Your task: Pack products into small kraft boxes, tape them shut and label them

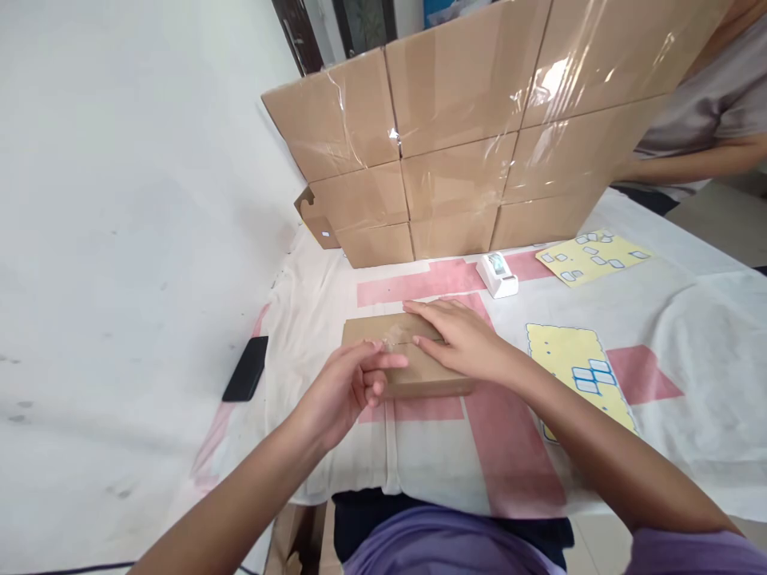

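Two hands (pixel 351 382) (pixel 464 337) at one box (pixel 423 372)

Spread across a cloth-covered surface (pixel 713 319): black phone (pixel 245 369) near the wall (pixel 120 200), small white device (pixel 497 276) and two patterned yellow sheets (pixel 557 351), before a taped cardboard partition (pixel 459 172).

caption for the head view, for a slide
Right hand on a cardboard box, left hand over its near left corner, taped cardboard screen behind.
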{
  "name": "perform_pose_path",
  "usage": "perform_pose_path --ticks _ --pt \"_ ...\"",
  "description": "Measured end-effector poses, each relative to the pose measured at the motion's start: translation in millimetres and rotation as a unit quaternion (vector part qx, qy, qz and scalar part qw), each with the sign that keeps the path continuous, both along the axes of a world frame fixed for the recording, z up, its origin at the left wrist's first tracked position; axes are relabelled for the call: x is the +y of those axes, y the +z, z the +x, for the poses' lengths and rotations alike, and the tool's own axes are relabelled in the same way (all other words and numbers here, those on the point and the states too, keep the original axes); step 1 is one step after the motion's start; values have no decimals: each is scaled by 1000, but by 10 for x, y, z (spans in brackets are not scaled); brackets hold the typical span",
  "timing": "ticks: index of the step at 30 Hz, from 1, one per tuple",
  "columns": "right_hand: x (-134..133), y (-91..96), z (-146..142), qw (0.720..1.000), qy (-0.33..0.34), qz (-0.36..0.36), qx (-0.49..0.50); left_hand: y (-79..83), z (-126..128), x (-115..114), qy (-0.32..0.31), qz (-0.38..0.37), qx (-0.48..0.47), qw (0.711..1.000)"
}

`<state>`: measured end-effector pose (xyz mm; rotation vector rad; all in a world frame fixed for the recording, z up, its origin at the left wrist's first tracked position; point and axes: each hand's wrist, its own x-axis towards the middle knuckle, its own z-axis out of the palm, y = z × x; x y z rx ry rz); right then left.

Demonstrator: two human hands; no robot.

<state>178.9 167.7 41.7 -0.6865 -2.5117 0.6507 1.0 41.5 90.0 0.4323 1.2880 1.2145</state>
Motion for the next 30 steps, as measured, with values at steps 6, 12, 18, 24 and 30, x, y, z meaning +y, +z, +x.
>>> perform_pose_path --ticks 6,12,18,24,30 --pt "-2 12 -41 1000 0 2 -12 257 -12 214 -7 56 34 998" --pt "-18 -6 -102 1000 -6 -4 -13 94 24 116 -23 73 -55 996" --pt "-17 59 -107 1000 7 -1 -23 -19 -44 103 -30 48 -98 994" --pt "-15 260 -203 996 -9 -21 -90 -11 -51 130 -36 49 -123 990" --pt "-111 327 -319 986 -48 47 -151 -54 -2 76 -46 56 -158 985"
